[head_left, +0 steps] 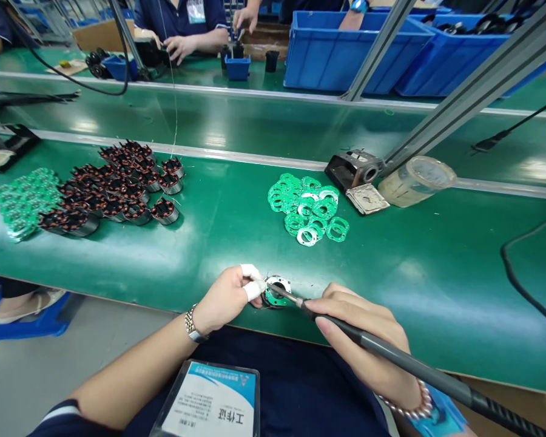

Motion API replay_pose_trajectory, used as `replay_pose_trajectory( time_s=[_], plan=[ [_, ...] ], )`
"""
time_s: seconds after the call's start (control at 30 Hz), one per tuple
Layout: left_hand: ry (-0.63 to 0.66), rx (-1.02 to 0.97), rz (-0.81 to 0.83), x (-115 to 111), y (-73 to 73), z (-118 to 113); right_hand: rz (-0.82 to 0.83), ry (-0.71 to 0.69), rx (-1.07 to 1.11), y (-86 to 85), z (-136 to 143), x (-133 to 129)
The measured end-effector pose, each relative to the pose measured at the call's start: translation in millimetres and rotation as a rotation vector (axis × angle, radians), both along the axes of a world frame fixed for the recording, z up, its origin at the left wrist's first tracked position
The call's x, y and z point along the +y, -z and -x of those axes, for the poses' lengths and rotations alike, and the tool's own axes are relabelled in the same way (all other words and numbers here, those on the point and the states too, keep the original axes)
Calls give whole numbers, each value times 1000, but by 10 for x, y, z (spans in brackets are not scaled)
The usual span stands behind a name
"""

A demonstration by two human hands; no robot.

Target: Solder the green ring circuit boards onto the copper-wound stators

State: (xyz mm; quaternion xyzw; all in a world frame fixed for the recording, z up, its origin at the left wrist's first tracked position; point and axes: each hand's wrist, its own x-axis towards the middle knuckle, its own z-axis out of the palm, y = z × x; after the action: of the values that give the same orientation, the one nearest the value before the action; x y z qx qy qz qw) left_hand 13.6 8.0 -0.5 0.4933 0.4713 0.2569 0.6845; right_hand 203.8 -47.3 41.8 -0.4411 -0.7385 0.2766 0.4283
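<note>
My right hand point(368, 340) is closed around the dark handle of a soldering iron point(341, 325). The iron's metal tip reaches the left part of a ring-shaped green circuit board point(279, 298), which lies on a round motor part at the table's front edge. Beside that board, my left hand point(232, 294) has its thumb and forefinger, both in white coverings, pinched on what looks like a thin wire near the tip. The wire is too fine to follow, and my fingers hide the motor part's left side.
Loose ring-shaped boards point(307, 206) lie ahead, near a soldering iron stand point(355, 170) and a cloudy plastic tub point(416, 181). Wound motor stators point(113, 185) and stacked boards point(27, 197) cover the left. Metal posts point(473, 85) slant overhead. Co-workers' hands point(179, 48) are across the bench.
</note>
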Motion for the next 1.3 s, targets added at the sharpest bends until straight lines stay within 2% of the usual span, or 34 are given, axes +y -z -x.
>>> replay_pose_trajectory(
  time_s=[0.23,0.4,0.47,0.63,0.7,0.73,0.83,0.9,1.0,1.1,1.2,1.3],
  plan=[
    [1,10,-3,2,-8,0,-25,-3,9,-48,-35,2],
    [3,6,-7,0,-22,-11,-86,-6,-24,34,-97,60],
    [7,10,-10,1,-29,-21,-103,-61,-72,80,-87,138],
    [94,49,-44,36,-16,62,-21,-353,-225,128,-8,366],
    [129,104,-140,60,14,164,9,-389,-257,138,6,405],
    [146,157,-240,69,32,220,16,-385,-267,147,8,408],
    [266,298,-626,64,82,345,7,-316,-273,199,15,364],
    [340,283,-755,29,91,358,-30,-233,-268,252,39,307],
    [262,187,-672,-35,65,279,-88,-80,-259,339,114,204],
    [151,83,-423,-55,21,151,-131,54,-249,395,192,120],
    [108,-19,-115,-16,-10,51,-157,93,-242,380,219,97],
    [69,-90,34,35,-20,6,-163,75,-212,310,212,143]
  ],
)
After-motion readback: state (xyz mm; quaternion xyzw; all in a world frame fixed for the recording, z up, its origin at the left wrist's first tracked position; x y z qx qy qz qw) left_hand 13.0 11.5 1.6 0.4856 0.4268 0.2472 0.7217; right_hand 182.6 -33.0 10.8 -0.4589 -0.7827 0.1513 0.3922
